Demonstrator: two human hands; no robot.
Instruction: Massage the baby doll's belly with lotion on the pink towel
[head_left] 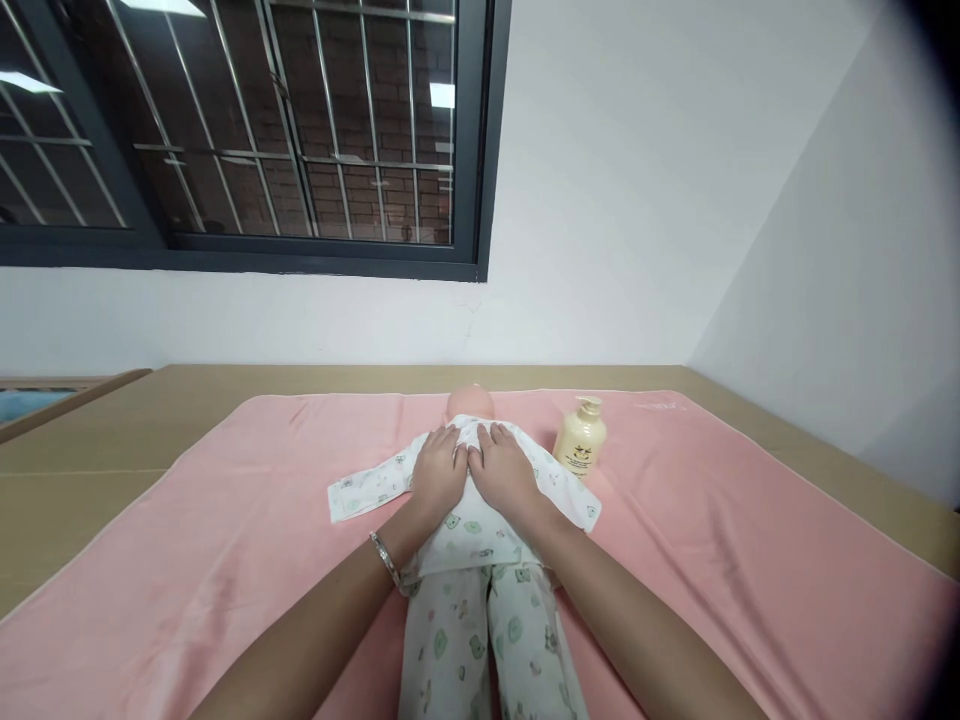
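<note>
A baby doll [471, 402] in a white printed shirt and trousers [480, 620] lies face down on a pink towel [225, 540], head away from me. My left hand [439, 472] rests flat on the left side of its upper back, fingers apart. My right hand [504, 470] lies flat beside it on the right side of the back. The thumbs nearly touch at the middle. A silver bracelet [386, 560] circles my left wrist. Neither hand grips anything.
A cream pump bottle [580, 438] stands upright on the towel just right of the doll's shoulder. The towel covers a tan table [112, 430] set against white walls. A barred dark window [247, 130] is above left.
</note>
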